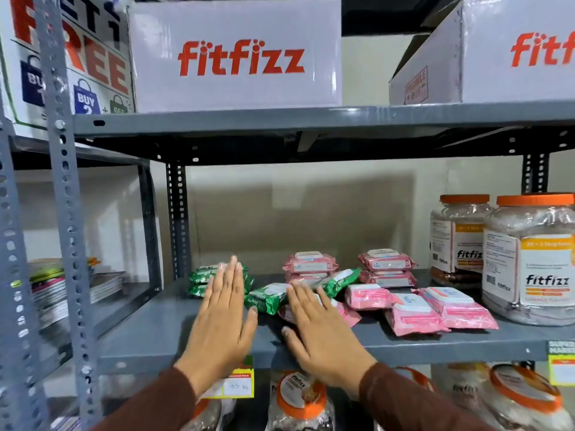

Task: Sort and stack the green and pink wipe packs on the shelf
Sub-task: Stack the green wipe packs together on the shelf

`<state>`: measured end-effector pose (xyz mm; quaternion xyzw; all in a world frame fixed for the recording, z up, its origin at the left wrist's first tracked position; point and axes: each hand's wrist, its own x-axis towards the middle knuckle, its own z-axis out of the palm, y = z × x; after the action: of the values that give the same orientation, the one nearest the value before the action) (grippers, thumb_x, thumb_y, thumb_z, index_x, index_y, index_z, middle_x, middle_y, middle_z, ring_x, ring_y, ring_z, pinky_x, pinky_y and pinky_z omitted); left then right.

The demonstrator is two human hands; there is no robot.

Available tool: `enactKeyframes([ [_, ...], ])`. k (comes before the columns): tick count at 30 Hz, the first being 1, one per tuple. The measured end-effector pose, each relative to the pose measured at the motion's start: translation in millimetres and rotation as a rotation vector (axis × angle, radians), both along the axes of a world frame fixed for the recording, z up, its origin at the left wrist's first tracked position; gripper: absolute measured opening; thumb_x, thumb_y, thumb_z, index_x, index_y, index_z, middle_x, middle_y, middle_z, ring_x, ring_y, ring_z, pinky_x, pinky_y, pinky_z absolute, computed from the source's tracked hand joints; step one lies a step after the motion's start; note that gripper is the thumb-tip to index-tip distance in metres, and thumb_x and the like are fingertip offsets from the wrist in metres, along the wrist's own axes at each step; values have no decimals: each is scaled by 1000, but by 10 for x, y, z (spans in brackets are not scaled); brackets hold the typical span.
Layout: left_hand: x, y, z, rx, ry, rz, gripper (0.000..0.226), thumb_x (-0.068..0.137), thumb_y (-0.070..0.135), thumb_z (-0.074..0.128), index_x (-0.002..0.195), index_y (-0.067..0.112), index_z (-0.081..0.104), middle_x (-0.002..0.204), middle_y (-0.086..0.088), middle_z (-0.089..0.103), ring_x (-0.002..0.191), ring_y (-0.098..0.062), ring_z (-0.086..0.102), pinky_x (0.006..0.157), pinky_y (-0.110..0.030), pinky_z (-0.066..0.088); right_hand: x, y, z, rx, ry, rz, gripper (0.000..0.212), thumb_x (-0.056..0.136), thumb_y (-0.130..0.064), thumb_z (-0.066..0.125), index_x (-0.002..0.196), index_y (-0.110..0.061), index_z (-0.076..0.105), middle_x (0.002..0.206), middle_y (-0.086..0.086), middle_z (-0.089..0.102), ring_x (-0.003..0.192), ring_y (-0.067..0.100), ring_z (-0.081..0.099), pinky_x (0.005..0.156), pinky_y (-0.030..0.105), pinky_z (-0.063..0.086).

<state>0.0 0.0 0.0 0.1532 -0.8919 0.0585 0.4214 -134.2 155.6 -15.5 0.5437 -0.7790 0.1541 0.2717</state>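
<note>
Green and pink wipe packs lie mixed on the grey metal shelf point(149, 325). A small stack of green packs point(199, 279) sits at the back left, partly hidden by my left hand point(222, 318), which is flat with fingers straight. A loose green pack point(267, 298) lies between my hands, and another green pack point(337, 281) leans on a pink stack point(309, 265). My right hand point(317, 334) is spread flat over a pink pack point(348, 314). A second pink stack point(385, 267) stands further right. Loose pink packs point(413, 312) lie at the front right.
Two large orange-lidded fitfizz jars point(535, 262) stand at the shelf's right end. White fitfizz boxes point(236, 54) fill the shelf above. More jars point(298, 399) sit on the shelf below. A perforated upright post point(67, 213) stands at the left, with leaflets point(56, 290) beyond it.
</note>
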Motion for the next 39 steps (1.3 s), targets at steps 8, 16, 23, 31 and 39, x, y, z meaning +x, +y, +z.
enactKeyframes([
  [8,251,96,-487,51,-281,66,61,90,42,34,140,10,45,146,-3,44,136,-20,37,110,-32,12,187,13,-339,106,79,-60,64,92,-50,42,135,-5,58,134,11,64,124,26,61,108,41,22],
  [16,306,150,-550,180,-180,-10,52,79,34,42,121,13,64,127,1,64,118,-18,58,100,-31,31,176,8,-356,31,-7,8,60,92,-53,33,113,-15,75,116,3,75,103,19,73,90,35,56],
  [23,320,115,-526,216,-157,-58,57,69,32,49,121,16,64,129,5,61,121,-14,54,101,-33,31,184,-25,-374,72,-52,-29,70,92,-60,26,120,-14,71,127,4,70,112,20,69,98,33,37],
  [31,301,41,-575,219,-176,-46,63,62,31,46,118,14,66,127,2,63,118,-18,57,100,-36,31,356,25,357,366,-197,-12,51,92,-51,41,143,-51,38,148,-36,30,135,-8,40,108,14,34],
  [39,216,14,-603,186,-82,-43,63,53,29,46,108,13,72,119,1,68,112,-20,62,96,-37,35,-390,-487,1217,204,-324,-36,44,87,-10,52,124,-33,60,116,-15,68,99,10,66,93,31,50],
])
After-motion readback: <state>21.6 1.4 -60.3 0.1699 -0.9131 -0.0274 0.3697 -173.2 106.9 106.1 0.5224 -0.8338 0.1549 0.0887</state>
